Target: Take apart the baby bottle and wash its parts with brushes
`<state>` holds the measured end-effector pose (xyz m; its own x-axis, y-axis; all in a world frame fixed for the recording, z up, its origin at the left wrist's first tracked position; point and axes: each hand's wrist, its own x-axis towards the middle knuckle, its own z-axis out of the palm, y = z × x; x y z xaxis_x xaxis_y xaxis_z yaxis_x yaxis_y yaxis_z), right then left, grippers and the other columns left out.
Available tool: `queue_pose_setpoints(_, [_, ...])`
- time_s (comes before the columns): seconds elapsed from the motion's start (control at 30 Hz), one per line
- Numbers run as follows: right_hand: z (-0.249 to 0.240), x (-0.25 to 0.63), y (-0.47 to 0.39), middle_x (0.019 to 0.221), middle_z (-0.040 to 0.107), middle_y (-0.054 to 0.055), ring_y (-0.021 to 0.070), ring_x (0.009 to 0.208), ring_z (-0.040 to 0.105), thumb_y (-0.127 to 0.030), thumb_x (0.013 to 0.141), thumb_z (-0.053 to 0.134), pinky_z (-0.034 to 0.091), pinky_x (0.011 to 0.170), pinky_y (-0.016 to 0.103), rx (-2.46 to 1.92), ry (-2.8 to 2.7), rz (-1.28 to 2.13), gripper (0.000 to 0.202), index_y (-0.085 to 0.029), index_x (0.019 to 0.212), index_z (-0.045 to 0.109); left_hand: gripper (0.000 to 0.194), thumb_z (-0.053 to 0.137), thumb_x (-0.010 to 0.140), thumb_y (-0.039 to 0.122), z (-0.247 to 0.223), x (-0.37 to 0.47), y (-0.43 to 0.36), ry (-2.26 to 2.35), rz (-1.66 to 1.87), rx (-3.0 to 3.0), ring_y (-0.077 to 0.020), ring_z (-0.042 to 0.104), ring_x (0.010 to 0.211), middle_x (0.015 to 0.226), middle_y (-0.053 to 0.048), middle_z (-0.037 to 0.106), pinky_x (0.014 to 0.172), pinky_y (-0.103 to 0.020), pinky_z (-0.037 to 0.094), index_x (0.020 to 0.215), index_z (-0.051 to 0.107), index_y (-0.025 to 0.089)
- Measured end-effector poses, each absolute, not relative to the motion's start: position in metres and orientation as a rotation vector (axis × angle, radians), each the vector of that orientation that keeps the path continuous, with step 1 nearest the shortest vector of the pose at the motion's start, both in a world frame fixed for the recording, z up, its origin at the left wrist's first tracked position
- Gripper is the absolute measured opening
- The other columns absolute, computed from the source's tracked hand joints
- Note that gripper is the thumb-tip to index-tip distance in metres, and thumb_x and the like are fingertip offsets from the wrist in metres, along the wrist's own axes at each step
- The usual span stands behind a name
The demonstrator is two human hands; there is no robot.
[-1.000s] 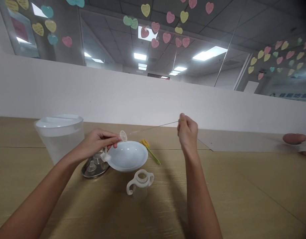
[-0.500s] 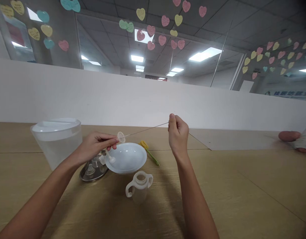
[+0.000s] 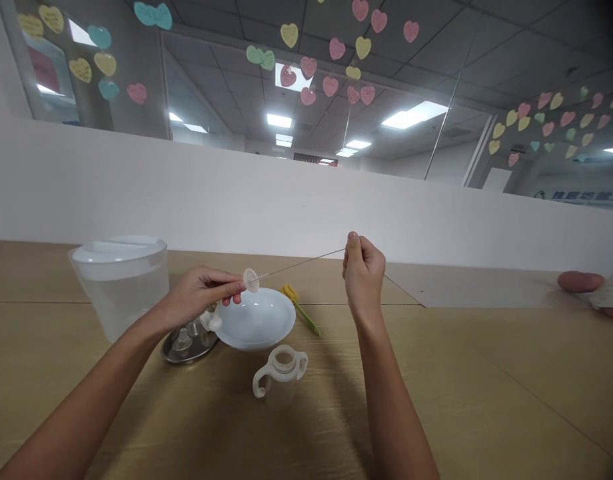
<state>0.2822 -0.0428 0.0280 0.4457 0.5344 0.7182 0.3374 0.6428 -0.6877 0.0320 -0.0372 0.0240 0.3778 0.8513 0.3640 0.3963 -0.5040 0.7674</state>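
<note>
My left hand (image 3: 201, 293) pinches a pale straw piece with a round disc (image 3: 251, 281) above the far left rim of a white bowl (image 3: 259, 330). A white weight-like end (image 3: 214, 322) hangs below that hand. My right hand (image 3: 365, 273) is closed round the end of a thin wire straw brush (image 3: 309, 259), held up to the right of the bowl. The wire slants down leftward, and its bristled end meets the disc; how far it goes inside is hidden. In front of the bowl stands an uncapped clear bottle with two white handles (image 3: 280, 377).
Left of the bowl, a metal tray (image 3: 189, 355) carries small clear parts, including a nipple (image 3: 182, 339). Behind it stands a clear pitcher of water (image 3: 121, 287). A yellow-headed brush with a green handle (image 3: 306, 319) lies right of the bowl. A white wall (image 3: 286, 207) borders the table.
The brush's bristled end now shows more at the disc. The view has shifted slightly; both hands keep their grips, and the white end hangs closer to the left hand's wrist side.
</note>
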Motion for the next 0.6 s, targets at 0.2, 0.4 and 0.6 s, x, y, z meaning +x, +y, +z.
queue_pose_setpoints(0.2, [0.0278, 0.2831, -0.042, 0.053, 0.022, -0.006, 0.0094, 0.049, 0.022, -0.047, 0.087, 0.041, 0.02, 0.046, 0.025, -0.971, -1.129, 0.093, 0.043, -0.022, 0.056, 0.025, 0.03, 0.062, 0.073, 0.045, 0.026, 0.0329, -0.0402, 1.081, 1.041, 2.068, -0.0133, 0.048, 0.059, 0.06, -0.003, 0.06, 0.053, -0.023, 0.039, 0.064, 0.07, 0.017])
queue_pose_setpoints(0.4, [0.0298, 0.2802, -0.0453, 0.052, 0.021, -0.006, 0.0097, 0.05, 0.02, -0.04, 0.088, 0.041, 0.02, 0.048, 0.026, -1.056, -1.097, -0.009, 0.042, -0.021, 0.055, 0.023, 0.03, 0.062, 0.072, 0.046, 0.0253, 0.0328, -0.0399, 1.071, 1.009, 2.082, -0.0149, 0.05, 0.06, 0.062, -0.004, 0.062, 0.056, -0.025, 0.042, 0.067, 0.071, 0.018])
queue_pose_setpoints(0.6, [0.032, 0.2769, -0.0501, 0.052, 0.018, -0.006, 0.0095, 0.049, 0.019, -0.036, 0.088, 0.042, 0.018, 0.049, 0.027, -1.092, -1.077, -0.067, 0.042, -0.021, 0.055, 0.02, 0.029, 0.061, 0.074, 0.044, 0.0249, 0.0322, -0.0389, 1.087, 1.004, 2.092, -0.0147, 0.052, 0.063, 0.064, -0.004, 0.064, 0.058, -0.024, 0.041, 0.066, 0.071, 0.018])
